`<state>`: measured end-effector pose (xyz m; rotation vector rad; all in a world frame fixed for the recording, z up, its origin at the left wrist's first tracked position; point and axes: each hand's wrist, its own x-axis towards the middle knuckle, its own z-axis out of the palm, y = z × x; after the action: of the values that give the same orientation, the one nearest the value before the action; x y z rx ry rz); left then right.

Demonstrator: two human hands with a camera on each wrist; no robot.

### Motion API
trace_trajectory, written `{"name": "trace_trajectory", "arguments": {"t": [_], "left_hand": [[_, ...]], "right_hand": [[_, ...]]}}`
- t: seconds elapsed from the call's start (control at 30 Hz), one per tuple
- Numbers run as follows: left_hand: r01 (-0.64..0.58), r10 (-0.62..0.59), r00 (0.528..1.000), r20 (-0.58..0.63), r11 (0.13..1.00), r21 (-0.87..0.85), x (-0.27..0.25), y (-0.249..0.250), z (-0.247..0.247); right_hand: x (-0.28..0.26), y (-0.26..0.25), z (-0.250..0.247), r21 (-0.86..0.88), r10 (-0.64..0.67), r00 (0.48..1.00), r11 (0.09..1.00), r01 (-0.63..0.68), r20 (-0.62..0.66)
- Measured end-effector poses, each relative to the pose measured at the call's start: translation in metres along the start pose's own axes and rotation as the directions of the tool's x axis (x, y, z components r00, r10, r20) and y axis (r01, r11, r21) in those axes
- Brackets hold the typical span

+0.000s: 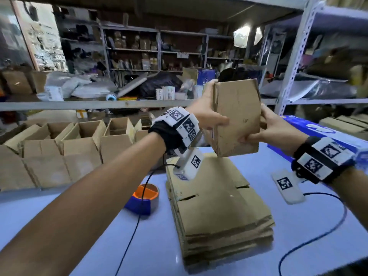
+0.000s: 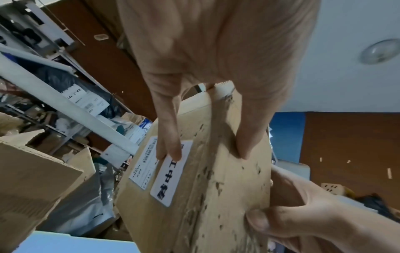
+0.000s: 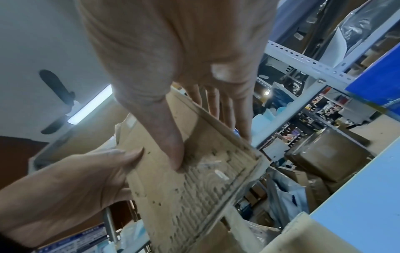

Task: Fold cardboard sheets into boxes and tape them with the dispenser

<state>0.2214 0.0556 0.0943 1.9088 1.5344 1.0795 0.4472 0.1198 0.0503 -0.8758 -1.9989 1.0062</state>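
Observation:
Both hands hold a brown cardboard box [image 1: 237, 116] up in the air above the table. My left hand [image 1: 209, 112] grips its left side, thumb on the near face and fingers behind; in the left wrist view its fingers [image 2: 171, 137] lie over a white label on the box [image 2: 194, 188]. My right hand [image 1: 266, 128] pinches the box's right lower edge; the right wrist view has its thumb [image 3: 171, 145] pressed on the cardboard [image 3: 184, 188]. A stack of flat cardboard sheets [image 1: 217, 208] lies on the table below. The orange-and-blue tape dispenser [image 1: 144, 198] sits left of the stack.
Several open folded boxes [image 1: 79, 144] stand in rows at the left beyond the blue table [image 1: 298, 236]. A blue carton [image 1: 318, 132] lies at the right. A metal shelf rail [image 1: 79, 105] runs across behind, with cluttered shelves beyond. Black cables [image 1: 310, 242] trail over the table.

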Motion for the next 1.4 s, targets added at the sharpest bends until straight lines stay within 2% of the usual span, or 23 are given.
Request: {"name": "trace_trajectory", "arguments": {"t": [0.1, 0.2, 0.27, 0.43, 0.63, 0.73, 0.83, 1.03, 1.2, 1.4], "left_hand": [[-0.004, 0.004, 1.0, -0.002, 0.991, 0.134, 0.025, -0.018, 0.004], [0.025, -0.005, 0.998, -0.058, 0.937, 0.348, 0.049, -0.04, 0.01], [0.054, -0.016, 0.996, -0.093, 0.904, 0.424, 0.065, -0.056, 0.013], [0.142, -0.093, 0.987, -0.134, 0.895, 0.422, 0.093, -0.094, 0.01], [0.153, -0.076, 0.982, -0.174, 0.859, 0.488, 0.114, -0.117, 0.01], [0.14, -0.083, 0.988, -0.128, 0.83, 0.54, 0.116, -0.122, 0.011], [0.108, -0.096, 0.994, -0.052, 0.771, 0.628, 0.115, -0.13, 0.015], [0.119, -0.149, 0.988, -0.026, 0.661, 0.741, 0.116, -0.15, 0.022], [0.127, -0.159, 0.987, -0.036, 0.619, 0.775, 0.117, -0.148, 0.021], [0.179, -0.312, 0.95, -0.01, 0.519, 0.836, 0.107, -0.139, 0.025]], "right_hand": [[0.025, 0.016, 0.002, -0.031, 0.059, 0.998, 0.998, -0.059, -0.014], [0.05, 0.031, 0.012, -0.054, 0.111, 0.993, 0.992, -0.112, -0.033], [0.066, 0.039, 0.019, -0.061, 0.142, 0.99, 0.988, -0.143, -0.021], [0.099, 0.057, 0.025, -0.089, 0.222, 0.975, 0.972, -0.22, 0.014], [0.141, 0.074, 0.043, -0.119, 0.215, 0.977, 0.969, -0.215, -0.014], [0.158, 0.082, 0.054, -0.181, 0.238, 0.97, 0.953, -0.243, -0.046], [0.169, 0.097, 0.064, -0.276, 0.278, 0.961, 0.922, -0.272, -0.019], [0.17, 0.12, 0.072, -0.333, 0.399, 0.912, 0.876, -0.35, 0.09], [0.173, 0.115, 0.072, -0.401, 0.432, 0.896, 0.842, -0.36, 0.101], [0.167, 0.119, 0.078, -0.47, 0.428, 0.891, 0.824, -0.317, 0.15]]}}
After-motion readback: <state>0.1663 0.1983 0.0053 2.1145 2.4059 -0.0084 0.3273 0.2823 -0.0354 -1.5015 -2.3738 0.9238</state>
